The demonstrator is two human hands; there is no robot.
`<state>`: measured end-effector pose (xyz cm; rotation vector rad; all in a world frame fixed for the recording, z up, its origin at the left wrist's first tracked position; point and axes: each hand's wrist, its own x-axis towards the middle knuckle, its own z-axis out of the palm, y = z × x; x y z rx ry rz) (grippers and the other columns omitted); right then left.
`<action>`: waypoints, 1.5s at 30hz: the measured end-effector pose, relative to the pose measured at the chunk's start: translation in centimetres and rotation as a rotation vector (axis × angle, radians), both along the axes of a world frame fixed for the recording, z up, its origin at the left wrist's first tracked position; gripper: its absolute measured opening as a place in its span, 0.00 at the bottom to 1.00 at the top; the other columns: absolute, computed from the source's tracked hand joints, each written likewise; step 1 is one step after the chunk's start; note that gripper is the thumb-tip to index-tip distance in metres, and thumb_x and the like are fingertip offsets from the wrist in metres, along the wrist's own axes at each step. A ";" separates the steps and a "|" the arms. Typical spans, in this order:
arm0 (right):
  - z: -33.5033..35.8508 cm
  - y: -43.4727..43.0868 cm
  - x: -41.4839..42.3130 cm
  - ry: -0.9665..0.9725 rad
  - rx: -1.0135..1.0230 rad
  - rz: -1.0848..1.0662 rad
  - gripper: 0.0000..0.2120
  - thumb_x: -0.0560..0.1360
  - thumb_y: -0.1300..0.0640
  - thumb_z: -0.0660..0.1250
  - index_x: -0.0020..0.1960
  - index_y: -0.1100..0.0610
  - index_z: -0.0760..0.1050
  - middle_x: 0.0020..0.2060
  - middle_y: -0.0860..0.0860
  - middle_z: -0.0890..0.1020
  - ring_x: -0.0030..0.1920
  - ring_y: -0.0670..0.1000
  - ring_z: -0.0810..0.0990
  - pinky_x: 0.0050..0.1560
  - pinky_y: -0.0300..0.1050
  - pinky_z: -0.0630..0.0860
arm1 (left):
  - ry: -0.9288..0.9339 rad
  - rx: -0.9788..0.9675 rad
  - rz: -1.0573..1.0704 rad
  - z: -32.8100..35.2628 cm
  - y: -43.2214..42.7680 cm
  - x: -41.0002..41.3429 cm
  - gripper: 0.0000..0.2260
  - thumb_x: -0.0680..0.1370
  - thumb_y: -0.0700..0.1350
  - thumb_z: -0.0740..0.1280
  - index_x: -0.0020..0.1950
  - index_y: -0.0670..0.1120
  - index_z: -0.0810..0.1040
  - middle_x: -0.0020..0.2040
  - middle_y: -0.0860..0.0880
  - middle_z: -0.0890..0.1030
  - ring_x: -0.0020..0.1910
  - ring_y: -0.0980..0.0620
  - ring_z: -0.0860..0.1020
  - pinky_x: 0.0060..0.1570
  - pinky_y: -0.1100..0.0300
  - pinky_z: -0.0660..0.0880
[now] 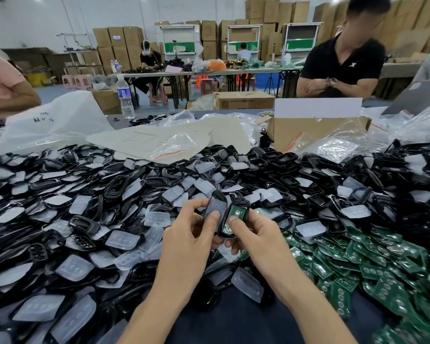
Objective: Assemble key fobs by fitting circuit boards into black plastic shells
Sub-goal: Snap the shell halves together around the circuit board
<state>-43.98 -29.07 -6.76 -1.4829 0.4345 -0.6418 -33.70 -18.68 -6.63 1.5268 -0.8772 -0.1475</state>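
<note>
Shell (242, 204) with the green board (233, 213) inside lies in the curled fingers of the right hand (258, 240), thumb pressing the board. Left hand (184, 240) pinches a cover (216, 207) just beside it, both over the pile (85, 194).

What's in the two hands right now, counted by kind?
Black plastic shells: 2, one in the left hand, one in the right hand
Green circuit boards: 1, in the right shell
Translucent button pads: 1, on the left shell
Total: 4
</note>
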 end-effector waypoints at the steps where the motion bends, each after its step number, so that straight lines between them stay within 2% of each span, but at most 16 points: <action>1: 0.0 0.1 0.0 0.004 -0.017 -0.005 0.06 0.81 0.57 0.67 0.51 0.58 0.81 0.35 0.47 0.82 0.34 0.47 0.81 0.35 0.38 0.77 | -0.014 0.007 0.010 -0.1 0.0 0.1 0.09 0.80 0.51 0.67 0.50 0.68 0.74 0.39 0.55 0.83 0.33 0.54 0.85 0.35 0.65 0.79; 6: 0.2 0.3 -0.1 0.011 -0.050 -0.025 0.05 0.81 0.57 0.67 0.50 0.57 0.81 0.35 0.47 0.82 0.34 0.47 0.81 0.35 0.37 0.77 | -0.133 0.058 0.045 -0.7 0.0 0.3 0.07 0.79 0.56 0.66 0.53 0.69 0.72 0.37 0.56 0.84 0.32 0.56 0.84 0.38 0.52 0.83; 11: 0.3 0.5 -0.1 -0.008 -0.042 0.011 0.07 0.82 0.58 0.66 0.50 0.57 0.82 0.37 0.53 0.84 0.35 0.48 0.81 0.38 0.39 0.78 | -0.224 0.083 0.091 -0.9 0.1 0.4 0.06 0.78 0.60 0.64 0.53 0.72 0.71 0.37 0.58 0.83 0.32 0.57 0.83 0.37 0.49 0.82; 14: 0.2 0.5 -0.1 -0.027 -0.029 0.066 0.08 0.82 0.55 0.66 0.53 0.57 0.82 0.40 0.50 0.85 0.38 0.48 0.83 0.41 0.38 0.79 | -0.275 0.103 0.127 -0.9 0.2 0.4 0.07 0.78 0.59 0.63 0.52 0.73 0.70 0.38 0.58 0.82 0.31 0.56 0.82 0.35 0.49 0.81; 18: 0.2 0.5 0.0 -0.051 0.025 0.126 0.16 0.79 0.50 0.63 0.58 0.59 0.81 0.44 0.51 0.86 0.41 0.49 0.84 0.45 0.40 0.80 | -0.324 0.127 0.154 -0.8 0.3 0.4 0.05 0.78 0.61 0.62 0.52 0.73 0.69 0.38 0.59 0.81 0.31 0.54 0.81 0.34 0.50 0.78; 22: 0.2 0.6 0.0 -0.070 0.054 0.143 0.14 0.80 0.51 0.62 0.57 0.59 0.80 0.43 0.50 0.86 0.41 0.48 0.84 0.46 0.39 0.80 | -0.352 0.138 0.171 -0.9 0.4 0.3 0.05 0.78 0.61 0.62 0.52 0.72 0.70 0.39 0.61 0.80 0.32 0.56 0.80 0.33 0.56 0.76; 26: 0.3 0.7 0.1 -0.080 0.062 0.117 0.15 0.77 0.49 0.65 0.57 0.58 0.81 0.42 0.50 0.85 0.41 0.49 0.83 0.47 0.41 0.80 | -0.364 0.156 0.171 -1.0 0.2 0.0 0.08 0.79 0.59 0.63 0.52 0.74 0.71 0.40 0.66 0.80 0.34 0.60 0.81 0.35 0.66 0.75; 30: 0.3 0.8 0.2 -0.077 0.088 0.078 0.11 0.80 0.52 0.66 0.56 0.56 0.81 0.42 0.50 0.86 0.41 0.50 0.84 0.47 0.41 0.81 | -0.359 0.166 0.172 -1.1 0.2 -0.2 0.10 0.79 0.60 0.59 0.60 0.67 0.74 0.35 0.65 0.80 0.37 0.64 0.81 0.37 0.71 0.74; 32: 0.3 0.8 0.2 -0.078 0.096 0.061 0.09 0.81 0.54 0.66 0.56 0.56 0.82 0.42 0.51 0.86 0.41 0.50 0.84 0.46 0.40 0.81 | -0.372 0.164 0.158 -1.0 0.3 -0.4 0.13 0.80 0.59 0.58 0.63 0.64 0.75 0.37 0.65 0.80 0.40 0.64 0.81 0.39 0.72 0.74; 34: 0.4 0.8 0.3 -0.082 0.107 0.040 0.09 0.80 0.53 0.67 0.55 0.57 0.82 0.42 0.51 0.86 0.40 0.50 0.85 0.45 0.40 0.81 | -0.373 0.171 0.120 -0.9 0.3 -0.6 0.15 0.81 0.57 0.58 0.65 0.60 0.78 0.44 0.63 0.83 0.44 0.63 0.82 0.42 0.70 0.76; 36: 0.4 0.7 0.3 -0.086 0.121 0.014 0.13 0.76 0.50 0.69 0.54 0.57 0.82 0.42 0.52 0.87 0.40 0.50 0.85 0.45 0.40 0.81 | -0.406 0.190 0.081 -1.1 0.3 -0.6 0.14 0.83 0.49 0.60 0.67 0.58 0.78 0.49 0.59 0.83 0.46 0.59 0.82 0.45 0.61 0.79; 37: 0.5 0.7 0.2 -0.085 0.126 0.005 0.15 0.75 0.49 0.69 0.54 0.57 0.83 0.42 0.52 0.87 0.40 0.50 0.85 0.45 0.40 0.81 | -0.428 0.208 0.069 -1.1 0.3 -0.6 0.16 0.83 0.44 0.62 0.69 0.58 0.77 0.49 0.57 0.82 0.46 0.57 0.81 0.44 0.56 0.79; 39: 0.4 0.7 0.3 -0.083 0.136 -0.006 0.17 0.73 0.47 0.70 0.55 0.58 0.83 0.43 0.52 0.87 0.41 0.51 0.85 0.46 0.41 0.81 | -0.455 0.242 0.053 -1.1 0.4 -0.7 0.21 0.83 0.39 0.62 0.71 0.60 0.74 0.47 0.56 0.80 0.43 0.56 0.79 0.42 0.55 0.78; 42: 0.3 0.5 0.5 -0.096 0.182 -0.029 0.19 0.72 0.46 0.71 0.55 0.59 0.83 0.44 0.54 0.87 0.43 0.52 0.86 0.46 0.40 0.81 | -0.449 0.233 0.042 -1.0 0.4 -0.8 0.18 0.84 0.46 0.60 0.71 0.64 0.71 0.46 0.59 0.79 0.44 0.59 0.79 0.43 0.61 0.76; 45: 0.4 0.5 0.6 -0.159 0.284 -0.041 0.20 0.69 0.46 0.74 0.52 0.60 0.84 0.46 0.57 0.87 0.44 0.54 0.87 0.45 0.40 0.82 | -0.413 0.196 0.039 -0.7 0.3 -1.2 0.11 0.82 0.56 0.58 0.63 0.65 0.72 0.51 0.65 0.81 0.48 0.64 0.81 0.45 0.64 0.78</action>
